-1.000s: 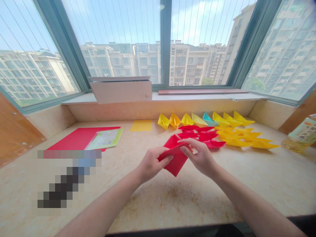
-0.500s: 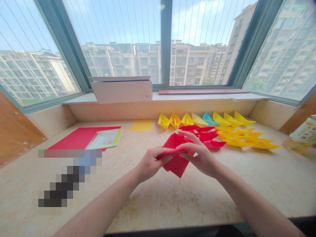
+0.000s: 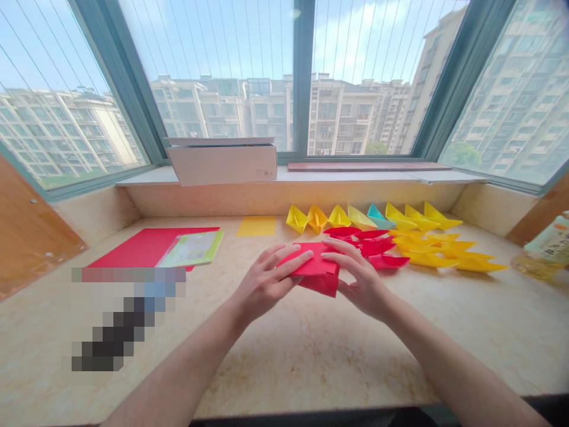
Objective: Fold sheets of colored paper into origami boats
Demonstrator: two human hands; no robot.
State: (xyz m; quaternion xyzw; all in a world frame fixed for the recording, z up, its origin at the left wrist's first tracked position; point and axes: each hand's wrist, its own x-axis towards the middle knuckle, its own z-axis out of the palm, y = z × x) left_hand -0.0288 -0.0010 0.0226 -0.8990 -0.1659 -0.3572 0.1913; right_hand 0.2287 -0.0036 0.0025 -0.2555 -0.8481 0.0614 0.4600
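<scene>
Between both hands is a piece of folded red paper (image 3: 317, 268), held just above the counter, with a flat upper face and a lower flap hanging toward me. My left hand (image 3: 270, 277) grips its left side, fingers across the top and the thumb underneath. On the right side, my right hand (image 3: 355, 267) has its fingers on the top and its thumb by the right edge. Just behind my right hand sit several folded red paper boats (image 3: 384, 261). Beside them on the right are several yellow paper boats (image 3: 473, 261).
A back row holds yellow boats (image 3: 296, 219) and a blue boat (image 3: 379, 217). A yellow sheet (image 3: 256, 226), red sheets (image 3: 128, 249) and a green-edged packet (image 3: 200, 248) lie leftward, near a pixelated area. A white box (image 3: 224, 165) stands on the sill; a bottle (image 3: 546, 249) is far right.
The red paper has turned from a diamond with its corner pointing down to a flatter, squarer position. My left fingers have moved over its top. The view has shifted slightly.
</scene>
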